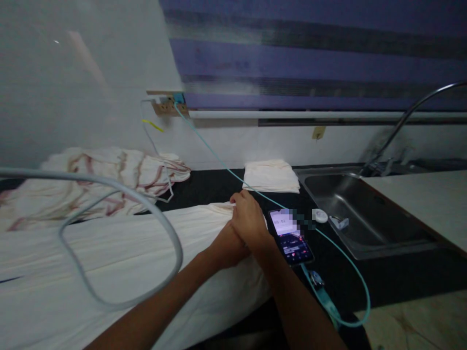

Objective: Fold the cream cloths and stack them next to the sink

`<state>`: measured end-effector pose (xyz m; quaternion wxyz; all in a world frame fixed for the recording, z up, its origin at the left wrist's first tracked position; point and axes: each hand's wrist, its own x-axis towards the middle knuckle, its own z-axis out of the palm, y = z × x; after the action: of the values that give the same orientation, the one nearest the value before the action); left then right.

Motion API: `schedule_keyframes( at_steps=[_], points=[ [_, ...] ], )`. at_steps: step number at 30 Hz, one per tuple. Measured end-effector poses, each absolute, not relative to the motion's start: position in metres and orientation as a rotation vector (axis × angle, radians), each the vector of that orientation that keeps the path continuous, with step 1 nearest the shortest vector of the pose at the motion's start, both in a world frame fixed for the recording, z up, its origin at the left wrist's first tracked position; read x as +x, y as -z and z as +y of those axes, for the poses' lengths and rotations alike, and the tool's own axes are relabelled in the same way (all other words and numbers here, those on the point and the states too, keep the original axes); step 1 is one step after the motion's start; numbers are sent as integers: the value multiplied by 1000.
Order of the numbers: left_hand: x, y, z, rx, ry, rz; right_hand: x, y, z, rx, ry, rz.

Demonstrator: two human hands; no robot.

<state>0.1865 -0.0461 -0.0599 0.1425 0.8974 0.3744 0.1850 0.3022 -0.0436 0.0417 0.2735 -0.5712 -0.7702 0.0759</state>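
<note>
Cream cloth (109, 262) lies spread on the dark counter (383, 277), its long axis running left to right, its right end beside the phone (291, 236). Both hands meet at that end: right hand (250, 218) over left hand (228, 248), fingers pinched together on the cloth's edge.

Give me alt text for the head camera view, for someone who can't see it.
Both hands, the right hand laid over the left hand, press the right edge of a cream cloth spread on a dark counter. A phone on a teal cable lies just right of them, with a folded cloth and a steel sink behind.
</note>
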Motion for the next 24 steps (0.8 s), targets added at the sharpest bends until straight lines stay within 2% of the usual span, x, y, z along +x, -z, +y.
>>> schedule_keyframes(
  at_steps=[6,10,15,24],
  points=[
    [181,89,-43,2571,-384,977,298,-40,-46,-1640,-251,-2109],
    [187,64,-59,2541,-369,1050,298,-40,-47,-1703,-246,-2064],
    [190,21,-90,2610,-374,791,299,-41,-46,-1728,-213,-2026],
    [188,9,-94,2678,-409,694,297,-35,-52,-1692,-98,-1996]
  ],
)
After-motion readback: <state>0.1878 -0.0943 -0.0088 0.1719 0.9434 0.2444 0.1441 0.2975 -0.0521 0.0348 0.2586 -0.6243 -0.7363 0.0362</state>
